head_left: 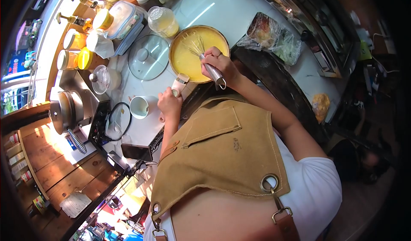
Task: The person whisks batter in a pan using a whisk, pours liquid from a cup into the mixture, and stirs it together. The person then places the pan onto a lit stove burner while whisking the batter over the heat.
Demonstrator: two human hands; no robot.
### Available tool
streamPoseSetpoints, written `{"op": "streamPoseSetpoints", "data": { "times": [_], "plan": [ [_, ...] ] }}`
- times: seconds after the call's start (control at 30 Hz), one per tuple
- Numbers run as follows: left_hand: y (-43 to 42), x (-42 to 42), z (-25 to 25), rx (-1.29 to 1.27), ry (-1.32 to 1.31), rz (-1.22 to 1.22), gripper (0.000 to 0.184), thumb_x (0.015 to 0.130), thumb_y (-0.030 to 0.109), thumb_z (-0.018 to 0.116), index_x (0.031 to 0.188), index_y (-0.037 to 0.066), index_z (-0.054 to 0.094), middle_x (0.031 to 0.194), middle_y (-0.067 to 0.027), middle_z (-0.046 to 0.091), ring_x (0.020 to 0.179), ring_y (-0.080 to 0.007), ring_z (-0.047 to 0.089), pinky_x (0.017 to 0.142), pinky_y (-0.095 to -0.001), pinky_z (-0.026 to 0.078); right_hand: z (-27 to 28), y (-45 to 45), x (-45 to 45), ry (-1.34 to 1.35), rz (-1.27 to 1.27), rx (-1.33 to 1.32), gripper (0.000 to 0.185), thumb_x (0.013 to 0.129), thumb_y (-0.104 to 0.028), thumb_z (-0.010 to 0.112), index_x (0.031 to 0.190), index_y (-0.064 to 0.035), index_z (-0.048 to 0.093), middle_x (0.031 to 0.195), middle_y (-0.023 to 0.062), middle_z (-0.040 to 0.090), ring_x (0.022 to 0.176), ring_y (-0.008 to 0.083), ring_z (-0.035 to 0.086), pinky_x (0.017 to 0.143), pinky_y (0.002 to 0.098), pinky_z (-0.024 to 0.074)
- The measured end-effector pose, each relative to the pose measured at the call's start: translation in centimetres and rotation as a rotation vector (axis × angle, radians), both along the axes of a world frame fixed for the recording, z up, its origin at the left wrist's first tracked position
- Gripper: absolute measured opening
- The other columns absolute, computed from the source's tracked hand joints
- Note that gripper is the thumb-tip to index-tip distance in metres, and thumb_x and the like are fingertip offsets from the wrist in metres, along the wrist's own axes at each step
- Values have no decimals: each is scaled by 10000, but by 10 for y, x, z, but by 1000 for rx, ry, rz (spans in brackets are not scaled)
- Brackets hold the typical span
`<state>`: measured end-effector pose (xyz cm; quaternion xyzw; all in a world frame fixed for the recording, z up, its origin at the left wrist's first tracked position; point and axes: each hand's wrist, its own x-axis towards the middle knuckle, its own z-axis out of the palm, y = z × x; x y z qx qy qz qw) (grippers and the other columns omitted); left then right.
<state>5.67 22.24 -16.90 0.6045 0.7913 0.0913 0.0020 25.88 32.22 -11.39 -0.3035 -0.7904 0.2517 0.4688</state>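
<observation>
My right hand (219,65) is closed around the metal handle of a wire whisk (212,73). The whisk's wires (195,44) reach into yellow batter (190,63) in a wide round bowl (172,65) with a brown rim. My left hand (170,104) is closed on a flat brush (181,83) with a pale pinkish handle, its bristle end close to the bowl's near rim. Beside the left hand stands a white mug (141,107). A glass lid (148,57) with a knob lies left of the bowl.
Behind the bowl stands a clear jar (163,22) of yellow liquid. Several jars (73,39) and lidded containers (124,20) line the left side. Plastic-wrapped food (264,30) lies to the right. A phone (137,152) is by the near counter edge, a metal appliance (70,106) at left.
</observation>
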Motion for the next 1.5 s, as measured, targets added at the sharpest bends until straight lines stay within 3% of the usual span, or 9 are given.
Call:
{"op": "streamPoseSetpoints", "data": {
  "times": [0.2, 0.4, 0.5, 0.57, 0.83, 1.07, 1.33, 1.43, 1.5],
  "plan": [
    [0, -1, -1, -8, -12, 12, 153, 597, 169, 628, 663, 75, 527, 650, -87, 595, 655, -281, 557, 529, -391, 470, 3, -1, 0, -6, -219, 117, 235, 585, 26, 650, 787, -43, 553, 772, 107, 512, 610, 233, 574, 531, 275, 488],
    [0, -4, -9, 22, 28, 2, 172, 626, 228, 639, 653, 91, 540, 630, -75, 590, 638, -282, 561, 510, -408, 463, -9, 1, -3, -19, 104, -49, 207, 640, -33, 662, 815, -50, 552, 839, 93, 499, 637, 240, 582, 549, 306, 488],
    [0, -5, -11, 7, 33, -4, 176, 628, 233, 642, 656, 93, 539, 625, -74, 588, 632, -280, 561, 505, -409, 462, -2, 1, 4, -97, 74, 14, 196, 647, -47, 660, 807, -38, 549, 846, 96, 493, 638, 241, 578, 552, 306, 487],
    [0, -5, -11, 7, 24, 5, 176, 629, 233, 642, 656, 93, 538, 623, -75, 586, 632, -280, 561, 504, -408, 462, 8, -5, 10, -160, -100, 107, 185, 655, -56, 651, 804, -33, 544, 831, 97, 484, 643, 242, 577, 547, 310, 486],
    [0, -5, -10, 10, -5, 13, 175, 626, 224, 643, 672, 91, 538, 640, -75, 591, 648, -280, 564, 512, -404, 464, 20, -26, 3, -251, -223, 86, 168, 669, -81, 634, 795, -45, 529, 779, 92, 456, 635, 247, 559, 539, 320, 477],
    [0, -4, -9, -5, 5, 4, 177, 623, 219, 644, 672, 88, 536, 651, -77, 599, 654, -279, 567, 526, -400, 468, 8, -6, -9, -242, 33, 156, 176, 671, -116, 642, 765, -73, 500, 800, 83, 467, 672, 235, 544, 560, 329, 465],
    [-1, -4, -9, 12, -2, 21, 174, 625, 213, 644, 672, 85, 535, 645, -86, 599, 646, -280, 565, 530, -400, 469, 17, -27, -5, -343, -176, 152, 277, 637, -106, 643, 906, -99, 576, 830, 60, 490, 651, 221, 540, 545, 329, 443],
    [1, -3, -6, 35, -24, 33, 167, 626, 207, 642, 669, 86, 536, 642, -83, 598, 643, -279, 564, 528, -397, 468, 34, -35, -7, -279, -243, 174, 269, 569, -9, 632, 818, -85, 569, 715, 61, 506, 530, 217, 543, 466, 311, 434],
    [0, -1, -4, 72, -30, 3, 136, 598, 161, 634, 645, 74, 540, 631, -92, 599, 616, -271, 563, 507, -366, 470, 38, -40, -4, -255, -241, 155, 254, 591, -48, 632, 833, -91, 571, 727, 58, 506, 527, 221, 539, 461, 310, 430]
  ]
}}
